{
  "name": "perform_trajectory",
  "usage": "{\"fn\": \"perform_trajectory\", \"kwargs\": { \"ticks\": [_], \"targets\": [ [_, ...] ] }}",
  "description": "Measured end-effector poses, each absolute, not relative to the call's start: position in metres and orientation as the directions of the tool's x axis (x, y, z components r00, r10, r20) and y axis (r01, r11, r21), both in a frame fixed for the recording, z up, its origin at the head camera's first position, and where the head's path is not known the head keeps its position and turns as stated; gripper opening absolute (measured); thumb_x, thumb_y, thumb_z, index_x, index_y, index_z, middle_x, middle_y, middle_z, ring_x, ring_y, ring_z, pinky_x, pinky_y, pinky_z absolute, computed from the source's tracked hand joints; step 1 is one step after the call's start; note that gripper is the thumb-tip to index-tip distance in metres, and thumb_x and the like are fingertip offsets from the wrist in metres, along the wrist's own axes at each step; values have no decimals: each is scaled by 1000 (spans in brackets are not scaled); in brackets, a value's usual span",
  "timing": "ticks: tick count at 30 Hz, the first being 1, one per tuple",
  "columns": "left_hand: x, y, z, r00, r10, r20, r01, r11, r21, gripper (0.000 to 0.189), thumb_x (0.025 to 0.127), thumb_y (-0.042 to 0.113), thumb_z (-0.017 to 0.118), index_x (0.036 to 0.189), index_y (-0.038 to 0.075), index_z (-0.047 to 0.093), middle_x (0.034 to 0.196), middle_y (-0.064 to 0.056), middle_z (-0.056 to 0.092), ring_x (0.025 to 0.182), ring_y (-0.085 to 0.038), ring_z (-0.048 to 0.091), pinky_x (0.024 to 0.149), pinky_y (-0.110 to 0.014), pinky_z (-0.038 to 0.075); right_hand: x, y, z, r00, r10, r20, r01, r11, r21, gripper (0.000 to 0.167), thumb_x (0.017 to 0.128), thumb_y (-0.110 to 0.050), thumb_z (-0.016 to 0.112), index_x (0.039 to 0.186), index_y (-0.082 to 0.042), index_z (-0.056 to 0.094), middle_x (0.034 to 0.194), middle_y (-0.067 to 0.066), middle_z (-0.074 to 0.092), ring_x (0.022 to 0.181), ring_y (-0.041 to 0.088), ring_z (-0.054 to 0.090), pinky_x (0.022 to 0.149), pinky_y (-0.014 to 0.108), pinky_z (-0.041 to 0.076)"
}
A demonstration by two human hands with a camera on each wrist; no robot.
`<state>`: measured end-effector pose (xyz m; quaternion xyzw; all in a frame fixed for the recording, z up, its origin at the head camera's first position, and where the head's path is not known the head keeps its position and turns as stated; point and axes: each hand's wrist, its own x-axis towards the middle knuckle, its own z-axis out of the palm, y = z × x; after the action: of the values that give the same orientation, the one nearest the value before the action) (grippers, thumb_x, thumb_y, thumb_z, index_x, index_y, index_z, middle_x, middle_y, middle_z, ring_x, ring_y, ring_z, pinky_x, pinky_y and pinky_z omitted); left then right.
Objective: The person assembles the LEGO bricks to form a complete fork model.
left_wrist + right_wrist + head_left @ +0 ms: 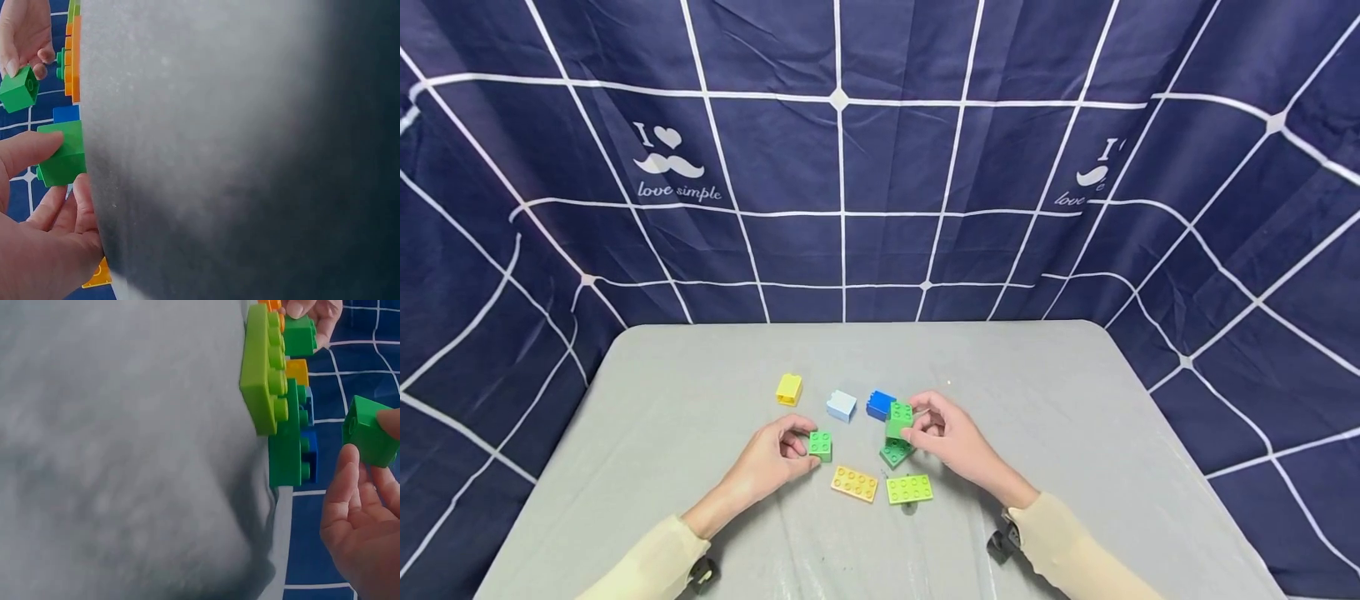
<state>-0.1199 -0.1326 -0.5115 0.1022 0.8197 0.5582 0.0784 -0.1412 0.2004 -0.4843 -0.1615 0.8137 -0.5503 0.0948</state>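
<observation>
My left hand (766,457) pinches a small green building brick (821,447) between thumb and fingers, studs up, close at the table surface. In the left wrist view, the thumb presses one side of this green brick (64,153). My right hand (957,440) grips a second green brick (899,421) by thumb and fingertips. That brick hangs raised above the table in the right wrist view, its hollow underside partly showing (370,431). Below it in the head view lies a darker green brick (896,453), partly covered.
Behind the hands lie a yellow brick (789,389), a light blue brick (842,406) and a dark blue brick (880,405). Nearer are an orange brick (854,483) and a lime green brick (909,489). A grey cloth covers the table (700,375); a navy curtain (880,183) surrounds it.
</observation>
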Motion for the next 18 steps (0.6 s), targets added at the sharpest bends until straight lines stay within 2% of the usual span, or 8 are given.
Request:
{"fn": "perform_trajectory", "kwargs": {
  "ticks": [18],
  "targets": [
    [-119, -133, -509, -967, 255, -24, 65, 334, 940, 36, 87, 1, 88, 120, 4, 73, 89, -3, 66, 77, -18, 59, 67, -24, 47, -140, 169, -489, -909, -409, 78, -195, 253, -948, 41, 99, -7, 80, 138, -6, 66, 99, 7, 73, 78, 14, 64, 68, 21, 51]
  ]
}}
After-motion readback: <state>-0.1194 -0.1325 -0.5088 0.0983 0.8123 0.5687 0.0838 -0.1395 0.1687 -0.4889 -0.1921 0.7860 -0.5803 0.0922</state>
